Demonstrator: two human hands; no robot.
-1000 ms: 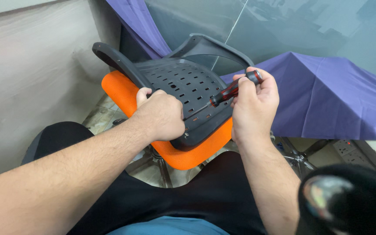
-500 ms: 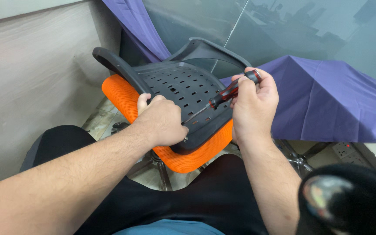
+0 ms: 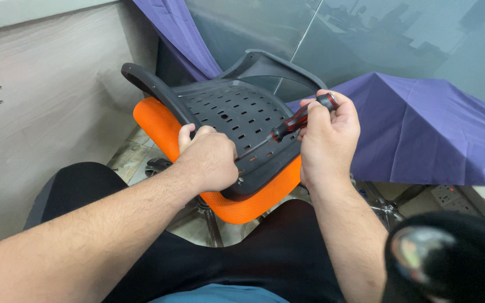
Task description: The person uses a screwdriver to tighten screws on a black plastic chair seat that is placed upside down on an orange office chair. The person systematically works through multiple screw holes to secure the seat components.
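An upturned chair seat [image 3: 237, 115] rests across my lap: a black perforated plastic underside with armrests and an orange mesh cushion [image 3: 237, 210] beneath. My left hand [image 3: 209, 157] grips the near edge of the black shell. My right hand [image 3: 329, 137] holds a screwdriver [image 3: 298, 119] with a red and black handle. Its shaft slants down to the left, and the tip meets the shell beside my left hand.
A purple cloth [image 3: 422, 134] drapes over something on the right. A grey panel wall [image 3: 46, 101] stands close on the left and dark glass behind. A chrome chair base [image 3: 385, 205] lies on the floor. A black rounded object [image 3: 450, 258] sits at lower right.
My hands and the seat have stayed almost in place. The screwdriver keeps the same slant, with my right fingers shifting slightly on its handle.
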